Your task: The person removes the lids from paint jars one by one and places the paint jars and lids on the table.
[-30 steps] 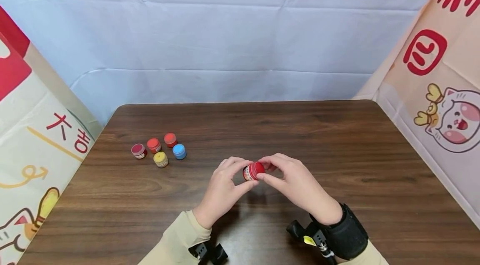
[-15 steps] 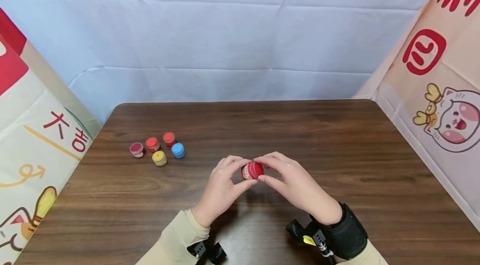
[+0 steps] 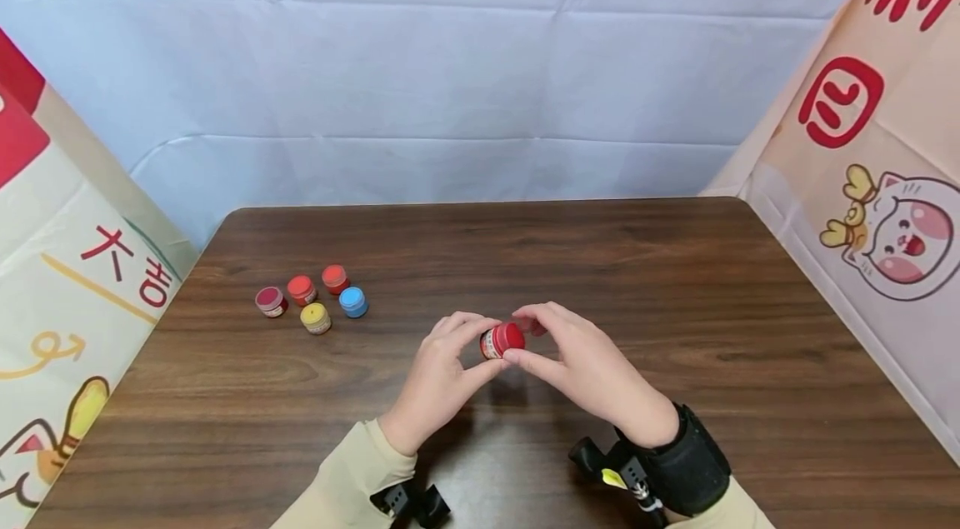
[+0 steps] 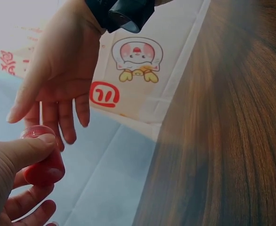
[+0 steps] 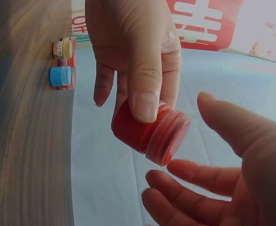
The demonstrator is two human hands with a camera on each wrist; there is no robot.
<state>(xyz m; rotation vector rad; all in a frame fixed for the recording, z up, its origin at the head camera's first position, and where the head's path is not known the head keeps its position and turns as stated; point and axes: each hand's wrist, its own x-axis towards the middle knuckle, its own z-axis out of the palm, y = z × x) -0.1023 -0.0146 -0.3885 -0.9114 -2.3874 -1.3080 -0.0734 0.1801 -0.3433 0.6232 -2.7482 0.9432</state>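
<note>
A small red paint jar [image 3: 502, 340] is tilted on its side above the table, its lid turned to the right. My left hand [image 3: 438, 375] pinches the jar's body between thumb and fingers; the left wrist view shows the thumb lying along the red jar [image 4: 44, 168]. At the lid end is my right hand [image 3: 588, 362], thumb and fingers spread. In the right wrist view, the right hand's thumb [image 5: 223, 117] stands apart from the lid [image 5: 168, 139], while a fingertip is close to its lower edge; whether it touches, I cannot tell.
On the left of the brown table [image 3: 600, 262] stand a maroon jar [image 3: 271, 301], two red jars, a yellow jar [image 3: 316, 318] and a blue jar [image 3: 353, 302]. A pale cloth [image 3: 450, 79] hangs behind. Printed cloths flank both sides.
The right hand's fingers have come away from the lid and spread, after lying against it half a second ago. The left hand keeps its grip on the jar. The head view has shifted slightly.
</note>
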